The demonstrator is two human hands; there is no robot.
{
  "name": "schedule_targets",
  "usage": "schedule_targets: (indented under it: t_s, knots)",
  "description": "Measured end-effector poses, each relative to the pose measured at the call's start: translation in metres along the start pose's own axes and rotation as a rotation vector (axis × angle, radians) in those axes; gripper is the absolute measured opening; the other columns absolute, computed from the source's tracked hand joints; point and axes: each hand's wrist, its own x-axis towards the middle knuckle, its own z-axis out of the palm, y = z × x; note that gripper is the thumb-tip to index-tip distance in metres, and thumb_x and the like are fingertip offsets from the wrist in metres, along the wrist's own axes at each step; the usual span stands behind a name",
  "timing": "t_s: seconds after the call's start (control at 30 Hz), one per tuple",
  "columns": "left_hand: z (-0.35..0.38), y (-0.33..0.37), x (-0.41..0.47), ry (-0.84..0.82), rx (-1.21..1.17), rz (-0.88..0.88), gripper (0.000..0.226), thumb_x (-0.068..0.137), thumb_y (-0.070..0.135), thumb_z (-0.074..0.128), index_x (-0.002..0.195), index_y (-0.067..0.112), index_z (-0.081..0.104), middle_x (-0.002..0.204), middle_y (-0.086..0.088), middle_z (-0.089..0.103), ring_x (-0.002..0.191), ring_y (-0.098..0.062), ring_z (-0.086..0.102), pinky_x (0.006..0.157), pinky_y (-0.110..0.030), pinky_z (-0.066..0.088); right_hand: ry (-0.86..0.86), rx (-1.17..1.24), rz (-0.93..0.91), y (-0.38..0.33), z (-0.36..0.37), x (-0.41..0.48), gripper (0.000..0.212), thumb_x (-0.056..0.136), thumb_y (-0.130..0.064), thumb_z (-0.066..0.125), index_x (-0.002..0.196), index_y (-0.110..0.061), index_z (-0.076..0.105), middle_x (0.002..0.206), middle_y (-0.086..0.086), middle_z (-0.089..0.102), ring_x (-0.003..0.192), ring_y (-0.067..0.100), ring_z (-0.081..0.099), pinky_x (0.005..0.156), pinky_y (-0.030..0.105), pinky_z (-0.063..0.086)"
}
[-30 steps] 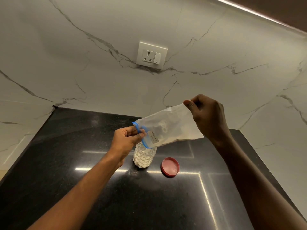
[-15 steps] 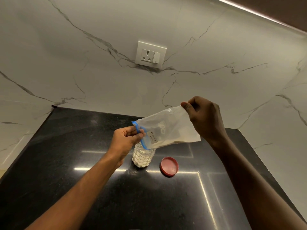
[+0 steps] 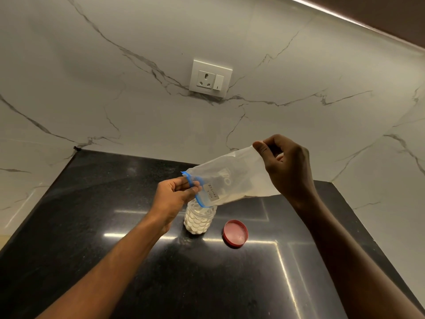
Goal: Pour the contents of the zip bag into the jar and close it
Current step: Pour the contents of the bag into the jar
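A clear zip bag [image 3: 232, 178] with a blue zip strip and a small handwritten label is held tilted, mouth down, over a small clear dimpled jar [image 3: 199, 221] holding white powder. My left hand [image 3: 174, 195] pinches the blue zip edge just above the jar's mouth. My right hand [image 3: 285, 166] grips the raised bottom corner of the bag, higher and to the right. The bag looks almost flat, with a thin line of powder along its lower edge. The jar's red lid [image 3: 235, 233] lies upturned on the counter to the jar's right.
The jar and lid stand on a glossy black counter [image 3: 115, 226] set in a corner of white marble walls. A wall socket with a switch [image 3: 210, 78] sits above. The counter's right edge runs diagonally behind my right forearm.
My right hand has shifted slightly, keeping the bag's bottom raised. The left hand, jar and lid stay where they were.
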Motion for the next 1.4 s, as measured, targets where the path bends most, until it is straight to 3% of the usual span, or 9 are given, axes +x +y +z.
schedule_targets:
  t_s: [0.47,0.57,0.67,0.77,1.03,1.33,1.4]
  knots:
    - [-0.0019,0.0010,0.0001,0.020,0.017,-0.016,0.022,0.090,0.006,0.078,0.108,0.019,0.079,0.104,0.003,0.083,0.100,-0.012,0.079,0.075,-0.022,0.064,-0.022,0.014,0.007,0.0016,0.0017,0.0016,0.026,0.098,-0.031,0.070,0.085,-0.010,0.072,0.073,0.000,0.069,0.065,0.016,0.064,0.058,0.031,0.054]
    - [-0.0018,0.0019,0.0006,0.017,0.018,-0.017,0.022,0.090,0.007,0.078,0.109,0.018,0.079,0.106,0.001,0.083,0.102,-0.013,0.078,0.083,-0.028,0.064,0.003,0.020,-0.003,0.0002,0.0019,0.0025,0.025,0.098,-0.034,0.069,0.084,-0.012,0.072,0.071,-0.004,0.067,0.062,0.006,0.061,0.056,0.019,0.047]
    - [-0.0025,0.0016,0.0008,0.020,0.023,-0.022,0.023,0.090,0.006,0.078,0.110,0.017,0.079,0.107,0.000,0.083,0.104,-0.015,0.078,0.085,-0.030,0.064,-0.013,0.021,0.007,0.0009,0.0026,0.0025,0.024,0.098,-0.032,0.070,0.085,-0.012,0.073,0.072,-0.003,0.069,0.065,0.010,0.063,0.057,0.021,0.049]
    - [-0.0034,0.0013,0.0009,0.023,0.027,-0.023,0.023,0.090,0.006,0.078,0.110,0.016,0.079,0.107,-0.001,0.083,0.105,-0.016,0.078,0.088,-0.032,0.064,-0.002,0.026,-0.005,-0.0004,0.0033,0.0030,0.022,0.098,-0.032,0.070,0.085,-0.014,0.072,0.071,-0.006,0.067,0.063,0.005,0.062,0.055,0.010,0.043]
    - [-0.0065,-0.0006,-0.0002,0.016,0.024,-0.025,0.023,0.090,0.007,0.078,0.111,0.014,0.079,0.106,-0.001,0.083,0.105,-0.016,0.078,0.088,-0.032,0.063,-0.006,0.039,-0.004,-0.0013,0.0054,0.0019,0.022,0.098,-0.031,0.070,0.087,-0.011,0.074,0.074,-0.003,0.070,0.064,0.007,0.064,0.057,0.016,0.048]
    - [-0.0075,0.0013,-0.0009,0.020,0.032,-0.018,0.025,0.089,0.008,0.079,0.113,0.011,0.078,0.108,-0.003,0.083,0.104,-0.016,0.078,0.089,-0.034,0.064,0.004,0.065,0.005,-0.0017,0.0046,0.0045,0.019,0.097,-0.030,0.071,0.088,-0.014,0.074,0.074,-0.007,0.068,0.063,-0.002,0.061,0.057,0.006,0.043]
    - [-0.0082,0.0001,-0.0006,0.020,0.031,-0.016,0.025,0.089,0.007,0.079,0.113,0.012,0.078,0.108,-0.003,0.083,0.104,-0.016,0.079,0.088,-0.033,0.064,-0.044,0.066,0.039,0.0016,0.0071,0.0040,0.020,0.097,-0.030,0.071,0.089,-0.012,0.074,0.076,-0.004,0.070,0.067,0.002,0.063,0.060,0.014,0.048]
